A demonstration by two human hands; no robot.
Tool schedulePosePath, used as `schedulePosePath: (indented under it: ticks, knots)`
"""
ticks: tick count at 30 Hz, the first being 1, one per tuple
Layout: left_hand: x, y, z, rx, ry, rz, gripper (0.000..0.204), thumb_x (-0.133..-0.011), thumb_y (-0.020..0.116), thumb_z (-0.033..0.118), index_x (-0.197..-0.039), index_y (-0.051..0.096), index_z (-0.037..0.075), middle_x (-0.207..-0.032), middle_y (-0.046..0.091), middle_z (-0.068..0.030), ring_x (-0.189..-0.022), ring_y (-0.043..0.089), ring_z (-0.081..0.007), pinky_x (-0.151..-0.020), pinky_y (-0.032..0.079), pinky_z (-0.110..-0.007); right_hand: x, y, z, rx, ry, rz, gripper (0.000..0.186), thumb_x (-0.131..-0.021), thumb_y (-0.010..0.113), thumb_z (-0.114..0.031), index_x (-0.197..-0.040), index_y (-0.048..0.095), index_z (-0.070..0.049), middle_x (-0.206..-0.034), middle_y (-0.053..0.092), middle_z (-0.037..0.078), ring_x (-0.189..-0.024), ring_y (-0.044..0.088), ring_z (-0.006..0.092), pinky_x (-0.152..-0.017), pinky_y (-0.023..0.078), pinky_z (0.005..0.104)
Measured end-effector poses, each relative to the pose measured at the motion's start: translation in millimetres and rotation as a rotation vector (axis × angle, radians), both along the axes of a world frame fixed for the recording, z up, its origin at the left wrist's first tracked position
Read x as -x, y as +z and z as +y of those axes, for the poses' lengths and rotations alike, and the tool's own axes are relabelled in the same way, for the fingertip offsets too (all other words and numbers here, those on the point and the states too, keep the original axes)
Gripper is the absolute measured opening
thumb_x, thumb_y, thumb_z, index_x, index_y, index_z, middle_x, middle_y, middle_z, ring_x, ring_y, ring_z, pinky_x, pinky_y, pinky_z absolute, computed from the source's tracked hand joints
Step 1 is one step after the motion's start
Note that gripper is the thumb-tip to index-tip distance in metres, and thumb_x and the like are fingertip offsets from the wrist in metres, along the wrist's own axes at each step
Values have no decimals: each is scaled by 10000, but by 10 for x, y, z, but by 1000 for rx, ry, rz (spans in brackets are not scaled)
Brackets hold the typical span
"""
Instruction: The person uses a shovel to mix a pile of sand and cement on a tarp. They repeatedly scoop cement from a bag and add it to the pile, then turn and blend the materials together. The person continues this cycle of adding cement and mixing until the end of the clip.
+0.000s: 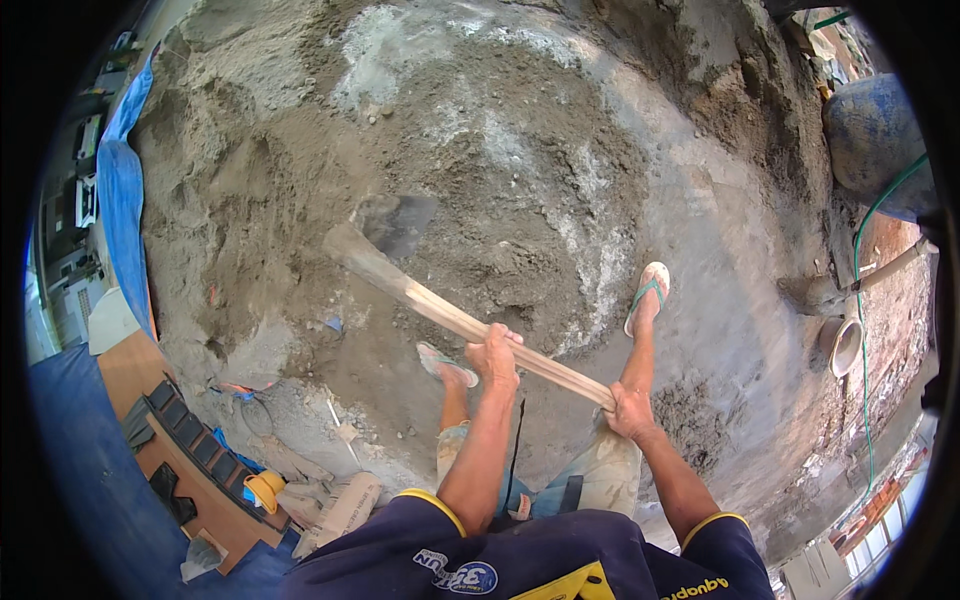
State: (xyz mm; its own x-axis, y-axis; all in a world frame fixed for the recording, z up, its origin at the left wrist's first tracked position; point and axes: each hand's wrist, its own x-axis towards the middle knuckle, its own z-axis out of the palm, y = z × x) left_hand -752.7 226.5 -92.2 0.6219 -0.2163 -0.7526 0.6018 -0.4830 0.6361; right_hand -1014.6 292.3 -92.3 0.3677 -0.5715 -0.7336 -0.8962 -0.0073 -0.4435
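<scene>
A hoe [462,320] with a pale wooden handle slants across in front of me. My left hand [493,357] is wrapped round the middle of the handle. Lower down, my right hand [630,409] grips its near end. The handle's far part is caked in grey, and the dark metal blade [400,226] rests on or just above the grey-brown sand mix [500,245]; contact is hard to tell. White powder [580,240] streaks the mix. My feet in flip-flops [648,290] stand at its near edge.
Sand [220,220] is heaped at the left and far side, beside a blue tarp [122,180]. A yellow hard hat [264,490] and a paper sack [350,503] lie at lower left. To the right are a blue drum [875,135], a green hose [862,260], a shovel [815,294] and a bucket [842,347].
</scene>
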Motion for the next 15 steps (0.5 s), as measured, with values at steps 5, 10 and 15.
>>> schedulePosePath:
  ticks: [5, 10, 15]
  knots:
    - [-1565, 115, -1205, 286, -215, -601, 302, -857, 602, 128, -987, 425, -80, -697, 547, -87, -521, 556, -167, -475, 478, -292, -1940, -136, -897, 101, -215, -356, 291, -751, 664, -137, -952, 480, -34, -844, 652, 227, -849, 635, 421, -741, 496, 497]
    - [-2016, -837, -1786, 133, -345, -455, 336, -846, 595, 138, -1012, 433, -105, -694, 583, -131, -509, 595, -187, -442, 501, -326, -2684, -412, -1302, -68, -348, -188, 292, -781, 620, -156, -1014, 521, -11, -968, 656, 251, -947, 635, 414, -827, 494, 493]
    - [-885, -1706, -556, -315, -632, -41, 251, -838, 566, 122, -945, 530, -102, -603, 590, -116, -479, 578, -193, -446, 484, -336, -1994, -438, -276, -282, -481, 80, 354, -776, 606, -176, -1087, 563, -12, -1033, 651, 249, -997, 629, 409, -875, 493, 476]
